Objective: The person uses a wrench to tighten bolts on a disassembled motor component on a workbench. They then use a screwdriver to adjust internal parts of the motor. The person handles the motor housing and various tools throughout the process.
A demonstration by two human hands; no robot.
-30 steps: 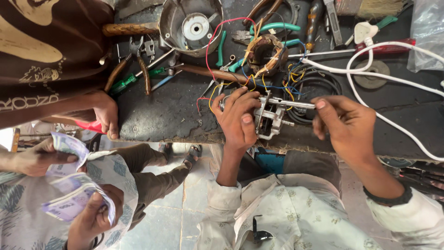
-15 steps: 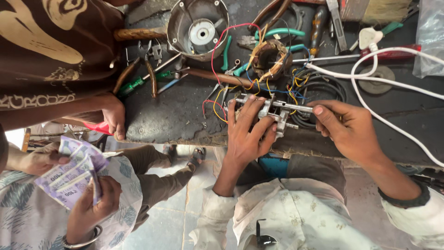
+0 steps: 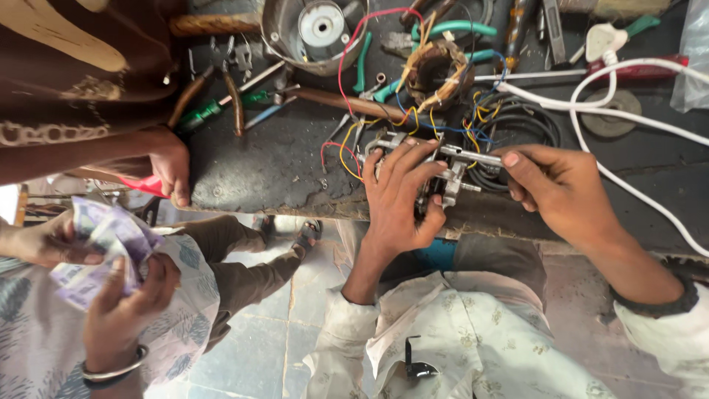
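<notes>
At the desk's (image 3: 281, 159) near edge, the left hand (image 3: 399, 199) lies curled over a small metal motor frame (image 3: 443, 174), fingers wrapped across its top and thumb tucked at its lower side, so the frame is gripped. The right hand (image 3: 561, 188) pinches the end of the frame's steel shaft (image 3: 476, 156) between thumb and fingertips, the other fingers loosely bent. Yellow, blue and red wires (image 3: 413, 122) run from the frame up to a copper coil (image 3: 436, 70) further back on the desk. Just behind the coil lie green-handled pliers (image 3: 450, 29), and to their left a round metal housing (image 3: 314, 29) stands near the far edge. A white cable (image 3: 628, 118) loops across the right side of the desk, past a black cable bundle (image 3: 521, 129). At the left edge another person's hand (image 3: 171, 166) rests on the desk, touching a red tool (image 3: 140, 185). Below it, off the desk, two more hands hold a sheaf of banknotes (image 3: 100, 247).
</notes>
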